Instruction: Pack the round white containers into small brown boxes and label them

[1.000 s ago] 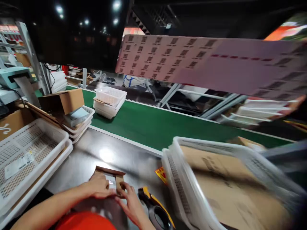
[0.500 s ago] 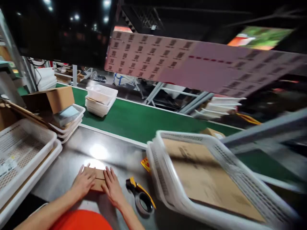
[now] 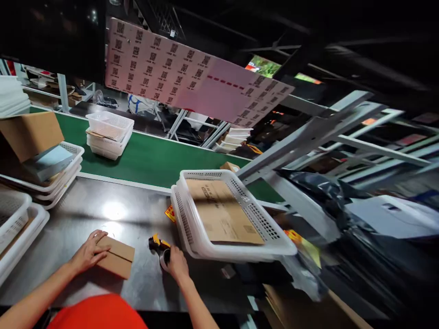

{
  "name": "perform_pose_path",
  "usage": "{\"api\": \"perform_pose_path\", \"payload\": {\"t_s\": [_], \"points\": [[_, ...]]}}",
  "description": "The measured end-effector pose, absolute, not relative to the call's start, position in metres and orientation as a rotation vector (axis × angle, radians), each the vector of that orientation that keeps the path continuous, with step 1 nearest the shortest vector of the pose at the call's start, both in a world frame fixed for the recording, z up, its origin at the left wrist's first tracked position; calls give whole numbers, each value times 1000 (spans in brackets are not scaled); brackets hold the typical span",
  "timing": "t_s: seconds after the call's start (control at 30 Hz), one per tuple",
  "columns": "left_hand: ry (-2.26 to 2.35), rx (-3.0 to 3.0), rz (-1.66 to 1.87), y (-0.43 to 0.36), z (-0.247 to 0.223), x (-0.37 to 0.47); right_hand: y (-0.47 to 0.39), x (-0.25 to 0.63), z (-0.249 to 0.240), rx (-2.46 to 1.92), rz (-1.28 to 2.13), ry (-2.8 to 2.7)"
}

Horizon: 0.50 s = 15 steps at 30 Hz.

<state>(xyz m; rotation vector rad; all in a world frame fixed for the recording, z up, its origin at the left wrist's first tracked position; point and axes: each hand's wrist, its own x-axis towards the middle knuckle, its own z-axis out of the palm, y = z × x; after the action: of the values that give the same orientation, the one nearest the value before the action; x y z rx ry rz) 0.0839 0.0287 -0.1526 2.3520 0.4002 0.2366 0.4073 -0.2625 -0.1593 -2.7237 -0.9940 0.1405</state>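
A small brown cardboard box (image 3: 118, 257) lies on the metal table, a dark seam running along its top. My left hand (image 3: 89, 252) rests on the box's left end, its fingers over the top. To the right of the box, my right hand (image 3: 177, 262) is closed round the roll side of a black and yellow tape dispenser (image 3: 158, 246). The dispenser's cutter end points to the upper left.
Stacked white baskets holding flat cardboard (image 3: 219, 210) stand right of the dispenser. More baskets (image 3: 65, 178) are at the left. A green conveyor (image 3: 157, 153) crosses behind, carrying white baskets (image 3: 109, 132). A printed code sheet (image 3: 192, 87) hangs above.
My right hand has left the box and taken hold of the tape dispenser. The box now sits more tilted under my left hand. The view has turned to the right.
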Motion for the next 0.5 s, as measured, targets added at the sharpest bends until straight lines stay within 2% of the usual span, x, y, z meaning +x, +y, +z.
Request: {"api": "perform_pose_path", "payload": {"t_s": [0.2,0.4,0.5], "points": [[509,2119,236,25,-155,90,-259,398,-141,-2681,295,-1015],[496,2021,239,23,-149,93,-221,336,-96,-1929,292,-1543],[491,2046,221,23,-142,95,-192,304,-84,-1808,350,-1889]]}}
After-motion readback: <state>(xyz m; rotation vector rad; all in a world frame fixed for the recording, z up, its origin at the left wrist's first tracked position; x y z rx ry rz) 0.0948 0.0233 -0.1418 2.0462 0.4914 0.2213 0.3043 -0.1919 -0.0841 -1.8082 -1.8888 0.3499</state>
